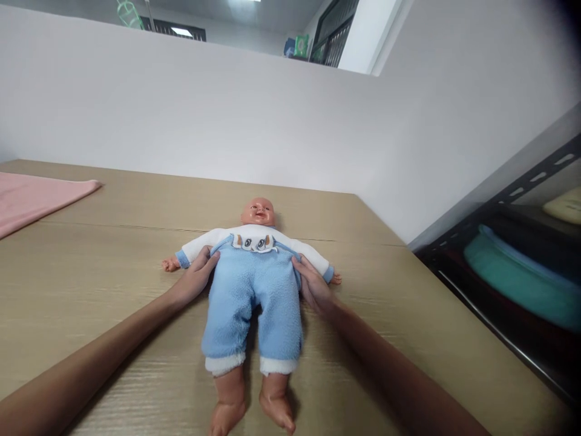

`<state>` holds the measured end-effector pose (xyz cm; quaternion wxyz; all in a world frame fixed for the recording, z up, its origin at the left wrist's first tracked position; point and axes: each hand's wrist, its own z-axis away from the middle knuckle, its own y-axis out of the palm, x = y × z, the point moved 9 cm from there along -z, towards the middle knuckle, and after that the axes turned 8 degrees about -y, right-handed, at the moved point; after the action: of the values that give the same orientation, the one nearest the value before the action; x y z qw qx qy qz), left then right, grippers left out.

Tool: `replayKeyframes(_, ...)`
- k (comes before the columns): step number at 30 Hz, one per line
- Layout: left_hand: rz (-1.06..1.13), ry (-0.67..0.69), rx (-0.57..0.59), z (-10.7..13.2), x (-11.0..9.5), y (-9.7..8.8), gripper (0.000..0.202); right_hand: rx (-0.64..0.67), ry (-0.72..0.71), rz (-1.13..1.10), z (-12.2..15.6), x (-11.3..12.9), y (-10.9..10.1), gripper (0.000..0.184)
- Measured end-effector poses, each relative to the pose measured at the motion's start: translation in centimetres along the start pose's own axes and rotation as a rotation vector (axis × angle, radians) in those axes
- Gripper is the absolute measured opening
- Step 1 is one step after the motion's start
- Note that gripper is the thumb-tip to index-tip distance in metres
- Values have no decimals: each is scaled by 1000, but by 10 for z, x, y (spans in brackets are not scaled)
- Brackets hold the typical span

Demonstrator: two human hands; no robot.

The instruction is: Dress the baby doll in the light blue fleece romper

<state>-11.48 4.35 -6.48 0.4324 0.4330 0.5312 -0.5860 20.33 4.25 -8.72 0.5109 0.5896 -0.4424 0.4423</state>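
Head view — left grip [200, 271] and right grip [315, 286] pinch the sides of the blue trousers [252, 275] — doll [259, 212] lying between them.

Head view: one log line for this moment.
left hand: on blue trousers, waist side | right hand: opposite waist side | doll: face up, on table | pink cloth: far left

I can pass over the tabletop [122, 260] between the pink cloth [36, 197] and the doll [254, 275]; beyond its head [258, 212] the wall [204, 115] blocks me, and on the right the shelving [526, 184] stands in the way.
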Motion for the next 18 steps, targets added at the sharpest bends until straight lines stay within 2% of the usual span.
replayKeyframes(5, -6, 56, 25, 0, -12, 2, 48, -23, -29, -30, -7, 6, -1, 59)
replayKeyframes(14, 41, 88, 92, -3, -13, 6, 42, -170, 22, -60, -8, -3, -14, 66)
replayKeyframes(18, 98, 104, 125, -4, -14, 7, 42, -133, -102, 84, -9, 9, -13, 61)
